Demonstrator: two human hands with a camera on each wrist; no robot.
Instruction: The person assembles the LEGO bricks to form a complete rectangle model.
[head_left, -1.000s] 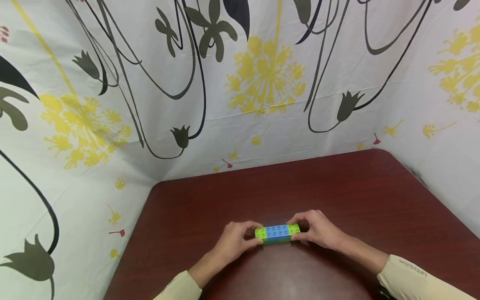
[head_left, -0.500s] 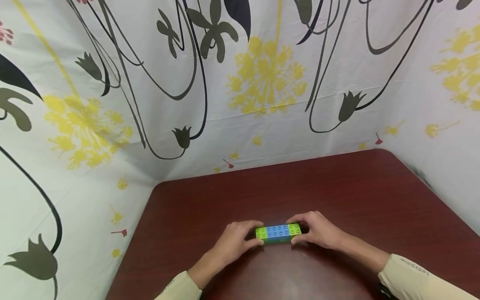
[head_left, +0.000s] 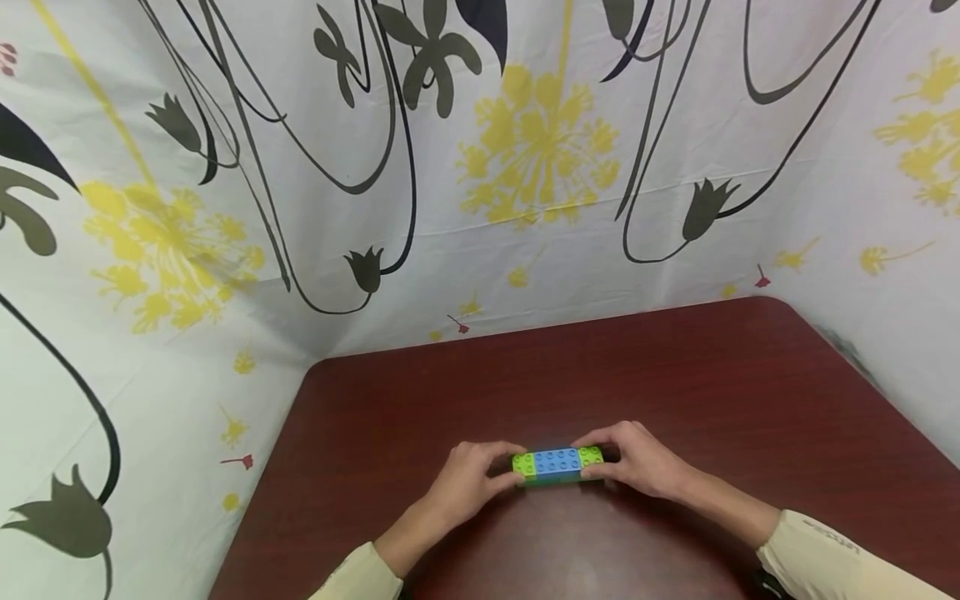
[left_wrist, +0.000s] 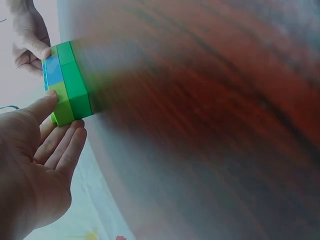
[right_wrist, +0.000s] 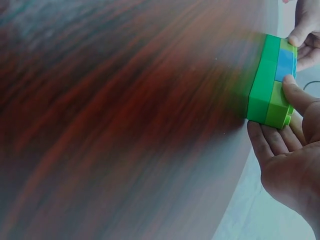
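Note:
A short bar of studded toy building bricks (head_left: pixel 557 461) lies on the dark red-brown table. Its upper layer has a blue brick (left_wrist: pixel 54 69) between two lime-green bricks (right_wrist: pixel 279 107). Darker green bricks (left_wrist: pixel 76 87) form the layer underneath. At the left end my left hand (head_left: pixel 467 479) pinches the bar, thumb on the near side and fingers at the far side and end. My right hand (head_left: pixel 641 460) grips the right end in the same manner, its thumb reaching the edge of the blue brick. The fingertips behind the bar are partly hidden in the head view.
The glossy wooden table (head_left: pixel 420 400) has rounded far corners. White fabric (head_left: pixel 525 275) printed with flowers and vines hangs behind it and along both sides. Light sleeves (head_left: pixel 832 550) cover the forearms.
Both thumbs have shifted slightly upward on the near side of the brick bar. The bar stays in about the same place, and the head view has tilted a little.

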